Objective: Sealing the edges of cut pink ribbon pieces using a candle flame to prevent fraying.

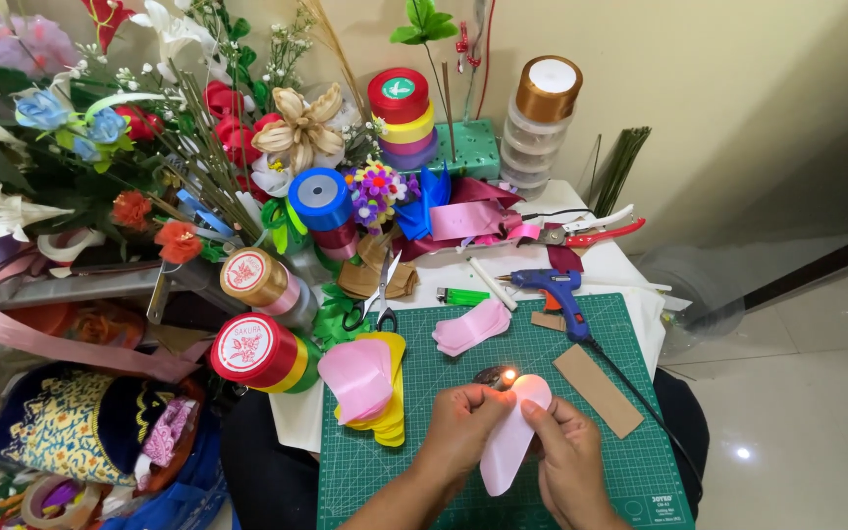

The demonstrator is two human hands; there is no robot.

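Note:
My left hand is closed around a lighter whose small flame burns at the top edge of a pink ribbon petal. My right hand pinches that petal from the right side, holding it over the green cutting mat. The lighter body is mostly hidden in my left fist. A pile of cut pink petals lies further back on the mat. Pink and yellow petals are stacked at the mat's left edge.
A blue glue gun with a black cord lies at the mat's back right, a brown card strip beside it. Scissors, a green lighter, red pruners, ribbon rolls and artificial flowers crowd the left and back.

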